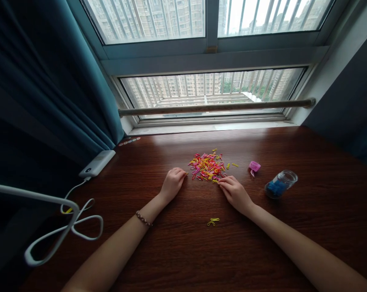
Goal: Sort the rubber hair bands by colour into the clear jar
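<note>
Hands rest low on the dark brown wooden counter (183,251), one at each near corner of a loose pile of small pink, yellow and orange elastic loops (207,166). My left hand (172,183) lies curled, fingers folded in at the left edge of the pile; I cannot tell whether it pinches a loop. My right hand (235,192) lies flat with fingers together, tips touching the near right edge of the pile, seemingly pressing or pinching a loop there, though the loop itself is too small to confirm. I judge both hands sit close so single loops can be drawn from the heap without scattering it.

Two yellow loops (213,221) lie apart on the near side, between my forearms. A few stray yellow loops lie just right of the pile.

Right of the pile sits a small pink plastic lid or clip (254,166), and farther right a clear plastic jar (281,183) lying on its side, open mouth to the far right, with blue contents inside. Neither obstructs the hands.

At the far left, a white power bank (97,163) with its white cable (80,221) looping nearer, and a teal curtain (49,81). Beyond the counter, a barred window (207,91).
</note>
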Available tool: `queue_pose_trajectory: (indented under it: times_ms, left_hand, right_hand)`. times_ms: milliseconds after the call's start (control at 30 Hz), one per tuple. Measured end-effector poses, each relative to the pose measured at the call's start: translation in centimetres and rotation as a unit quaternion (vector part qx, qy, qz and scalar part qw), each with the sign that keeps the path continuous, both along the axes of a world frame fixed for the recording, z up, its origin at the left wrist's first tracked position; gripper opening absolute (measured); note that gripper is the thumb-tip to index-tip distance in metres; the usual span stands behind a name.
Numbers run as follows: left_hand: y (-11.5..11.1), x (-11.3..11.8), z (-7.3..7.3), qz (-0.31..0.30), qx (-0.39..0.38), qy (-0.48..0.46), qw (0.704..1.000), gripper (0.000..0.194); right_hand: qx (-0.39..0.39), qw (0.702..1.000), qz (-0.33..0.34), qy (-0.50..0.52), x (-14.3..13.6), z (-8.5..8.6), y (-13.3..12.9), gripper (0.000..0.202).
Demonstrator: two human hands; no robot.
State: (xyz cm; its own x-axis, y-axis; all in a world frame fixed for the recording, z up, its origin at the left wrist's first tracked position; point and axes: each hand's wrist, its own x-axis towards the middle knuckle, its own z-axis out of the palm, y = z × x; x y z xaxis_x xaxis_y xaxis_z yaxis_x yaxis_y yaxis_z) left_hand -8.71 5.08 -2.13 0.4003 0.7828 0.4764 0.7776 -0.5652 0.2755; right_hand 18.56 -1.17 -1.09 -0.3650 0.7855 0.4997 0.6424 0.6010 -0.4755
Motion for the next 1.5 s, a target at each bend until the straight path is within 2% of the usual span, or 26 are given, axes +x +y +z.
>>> queue_pose_trajectory:
  times_ms: [133, 233, 300, 367, 467, 533, 600, 733, 800, 833, 900, 967, 1033, 1167, 1267, 1400, 1500]
  left_hand:
    - [-0.2, 0.1, 0.3, 0.010, -0.013, -0.048, 0.999, 0.014]
    - [-1.6, 1.1, 1.2, -0.025, -0.046, -0.134, 0.990, 0.012]
    - [-3.3, 2.5, 1.9, -0.093, -0.091, -0.184, 0.974, 0.013]
    - [-5.4, 4.1, 2.6, -0.186, -0.143, -0.199, 0.952, 0.013]
    - [-8.0, 6.0, 3.2, -0.334, -0.184, -0.154, 0.912, 0.012]
    - [-8.6, 6.4, 3.3, -0.376, -0.178, -0.120, 0.901, 0.012]
    - [-8.3, 6.0, 3.3, -0.363, -0.155, -0.095, 0.914, 0.014]
    - [-5.8, 4.3, 3.0, -0.243, -0.061, -0.025, 0.968, 0.020]
    - [-4.6, 3.7, 2.7, -0.187, -0.026, 0.040, 0.981, 0.027]
    - [-4.2, 3.5, 2.6, -0.166, -0.020, 0.071, 0.983, 0.032]
    - [-3.7, 3.4, 2.4, -0.137, -0.027, 0.123, 0.983, 0.043]
    - [-3.5, 3.5, 2.2, -0.126, -0.043, 0.157, 0.979, 0.049]
    - [-3.6, 3.7, 2.1, -0.126, -0.053, 0.172, 0.976, 0.049]
    - [-3.9, 3.8, 2.1, -0.126, -0.041, 0.167, 0.977, 0.047]
    - [-4.0, 3.8, 2.2, -0.110, -0.024, 0.153, 0.982, 0.044]
    - [-4.1, 3.8, 2.3, -0.131, -0.022, 0.155, 0.979, 0.043]
    - [-4.0, 3.8, 2.3, -0.144, -0.037, 0.163, 0.975, 0.044]
  right_hand:
    - [-0.007, 1.000, 0.009, -0.013, -0.1, 0.0, 0.0, 0.026]
    - [-0.011, 1.000, 0.013, -0.022, -0.1, -0.1, 0.0, 0.027]
    - [-0.013, 1.000, 0.004, -0.010, -0.1, -0.2, 0.0, 0.027]
    - [-0.014, 1.000, -0.009, 0.015, 0.0, -0.4, 0.1, 0.025]
    - [-0.015, 0.997, -0.035, 0.062, 0.1, -0.3, 0.1, 0.022]
    - [-0.016, 0.995, -0.038, 0.089, 0.2, 0.2, -0.2, 0.020]
    - [-0.027, 0.994, 0.005, 0.107, 0.2, 1.0, -0.7, 0.018]
    - [-0.096, 0.972, 0.199, 0.078, -0.2, 2.6, -2.0, 0.018]
    - [-0.103, 0.966, 0.228, 0.064, -0.4, 2.7, -2.2, 0.020]
    - [-0.092, 0.972, 0.207, 0.065, -0.5, 2.6, -2.1, 0.021]
    - [-0.051, 0.989, 0.123, 0.066, -0.5, 1.9, -1.6, 0.021]
    - [-0.017, 0.998, 0.038, 0.042, -0.4, 1.2, -1.0, 0.022]
    - [-0.007, 1.000, -0.008, -0.005, -0.3, 0.6, -0.6, 0.025]
    - [-0.014, 0.996, -0.030, -0.084, -0.4, -0.1, -0.5, 0.033]
    - [-0.017, 0.993, -0.053, -0.101, -0.5, -0.4, -0.6, 0.034]
    - [-0.020, 0.995, -0.064, -0.076, -0.4, -0.6, -0.5, 0.033]
    - [-0.030, 0.998, -0.056, 0.002, -0.3, -0.4, -0.4, 0.031]
